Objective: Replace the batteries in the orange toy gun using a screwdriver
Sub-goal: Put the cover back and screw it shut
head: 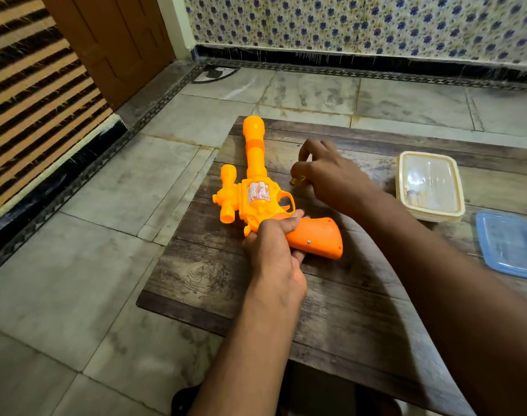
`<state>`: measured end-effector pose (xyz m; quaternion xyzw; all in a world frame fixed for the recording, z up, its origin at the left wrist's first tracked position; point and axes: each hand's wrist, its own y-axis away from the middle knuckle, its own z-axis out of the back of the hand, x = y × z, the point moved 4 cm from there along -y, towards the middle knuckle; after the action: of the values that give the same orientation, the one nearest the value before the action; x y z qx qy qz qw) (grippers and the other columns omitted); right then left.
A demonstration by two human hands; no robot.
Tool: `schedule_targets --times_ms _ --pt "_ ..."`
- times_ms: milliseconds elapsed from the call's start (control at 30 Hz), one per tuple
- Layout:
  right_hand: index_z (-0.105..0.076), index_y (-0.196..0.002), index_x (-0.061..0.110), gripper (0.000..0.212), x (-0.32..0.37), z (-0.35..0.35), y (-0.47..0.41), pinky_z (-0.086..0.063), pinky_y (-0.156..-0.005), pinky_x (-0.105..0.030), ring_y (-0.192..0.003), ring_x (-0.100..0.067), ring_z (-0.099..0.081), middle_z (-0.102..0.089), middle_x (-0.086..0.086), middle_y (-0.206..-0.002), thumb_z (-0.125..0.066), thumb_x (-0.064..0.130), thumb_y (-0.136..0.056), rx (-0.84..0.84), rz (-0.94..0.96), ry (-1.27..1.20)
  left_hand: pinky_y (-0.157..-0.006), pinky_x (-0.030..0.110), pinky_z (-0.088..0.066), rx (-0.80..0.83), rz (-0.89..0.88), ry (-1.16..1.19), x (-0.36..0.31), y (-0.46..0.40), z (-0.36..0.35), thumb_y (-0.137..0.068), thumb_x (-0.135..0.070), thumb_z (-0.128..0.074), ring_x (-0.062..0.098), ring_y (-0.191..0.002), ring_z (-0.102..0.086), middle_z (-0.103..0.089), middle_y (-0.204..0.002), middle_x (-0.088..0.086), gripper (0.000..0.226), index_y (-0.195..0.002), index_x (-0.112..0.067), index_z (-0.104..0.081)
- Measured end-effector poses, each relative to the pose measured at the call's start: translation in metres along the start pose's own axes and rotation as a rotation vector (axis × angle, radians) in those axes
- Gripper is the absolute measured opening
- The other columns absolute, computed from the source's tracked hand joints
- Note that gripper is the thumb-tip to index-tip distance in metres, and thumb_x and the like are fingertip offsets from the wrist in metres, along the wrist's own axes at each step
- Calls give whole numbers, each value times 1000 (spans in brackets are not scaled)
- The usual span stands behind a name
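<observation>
The orange toy gun (256, 187) lies on its side on the wooden table (331, 295), barrel pointing away from me and grip toward me. A small screw head shows on the grip. My left hand (274, 250) grips the gun where the grip meets the body. My right hand (325, 175) hovers just right of the trigger guard, fingers curled over a small yellowish thing (296, 180) on the table; most of that thing is hidden and I cannot tell what it is. No screwdriver or battery is plainly visible.
A cream plastic box (430, 184) stands at the table's right side, and a blue lid (509, 244) lies nearer to me at the right edge. The table stands on a tiled floor, with a brown door at the back left and a patterned wall behind.
</observation>
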<state>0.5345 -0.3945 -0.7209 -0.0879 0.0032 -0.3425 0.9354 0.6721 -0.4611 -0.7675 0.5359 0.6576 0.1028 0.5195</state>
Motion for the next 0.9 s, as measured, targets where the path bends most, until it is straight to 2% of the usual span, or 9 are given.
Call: schedule_targets --times_ms 100,233,333,433,500,567,633,733,900 --pt "-67 -125 11 32 6 10 13 -56 -73 -48 -118 -35 -49 -59 -15 -126 -63 1 -95 -153 -16 -62 -63 36 -54 -28 -9 -1 -1 1 0 -72 5 -74 27 -106 -70 -71 -125 14 69 -136 -13 -57" --pt "-63 -125 10 35 20 30 40 -54 -68 -46 -105 -33 -53 -65 -12 -113 -65 -1 -92 -344 -76 -147 -74 44 -56 -16 -30 0 -2 4 0 -75 6 -70 29 -101 -71 -74 -116 14 56 -128 -12 -65" --pt "-57 -125 13 31 34 47 66 -55 -67 -48 -99 -31 -54 -66 -11 -111 -64 7 -96 -433 -110 -209 -87 52 -57 41 -59 -45 -4 10 -2 -76 4 -68 32 -98 -72 -76 -106 17 43 -117 -8 -71" --pt "-47 -127 19 30 50 57 90 -54 -61 -48 -90 -30 -57 -68 -10 -104 -59 17 -99 -498 -111 -227 -95 58 -55 70 -57 -90 -4 12 -3 -70 -4 -70 40 -106 -71 -76 -107 20 49 -118 -2 -71" --pt "-42 -126 22 29 54 61 103 -56 -61 -47 -85 -31 -65 -70 -11 -102 -53 20 -100 -536 -135 -279 -99 62 -53 72 -62 -83 -4 11 -4 -78 -2 -66 42 -105 -72 -76 -102 20 41 -119 -3 -70" --pt "-41 -124 24 24 52 59 113 -58 -67 -37 -84 -20 -71 -72 -9 -103 -45 21 -100 -583 -209 -415 -97 60 -54 85 -78 -64 -3 10 -5 -87 1 -61 37 -89 -73 -73 -92 18 32 -118 -5 -66" --pt "-43 -121 23 23 46 53 123 -51 -67 -21 -76 2 -64 -72 -4 -97 -49 12 -102 -642 -281 -561 -93 57 -55 111 -97 -36 -2 8 -6 -89 3 -57 33 -77 -69 -67 -86 18 29 -117 -4 -61" --pt "-51 -125 15 25 38 47 129 -55 -60 -35 -71 -11 -66 -69 -3 -94 -56 15 -101 -689 -336 -766 -89 54 -57 148 -106 -33 -2 5 -8 -91 3 -55 35 -79 -68 -66 -84 17 25 -114 -4 -59" --pt "-63 -109 3 9 34 49 128 -51 -66 -22 -78 -17 -70 -74 -3 -99 -61 2 -101 -686 -398 -1057 -78 46 -59 159 -105 -42 0 5 -8 -93 3 -56 34 -82 -72 -72 -98 23 32 -123 -9 -59"
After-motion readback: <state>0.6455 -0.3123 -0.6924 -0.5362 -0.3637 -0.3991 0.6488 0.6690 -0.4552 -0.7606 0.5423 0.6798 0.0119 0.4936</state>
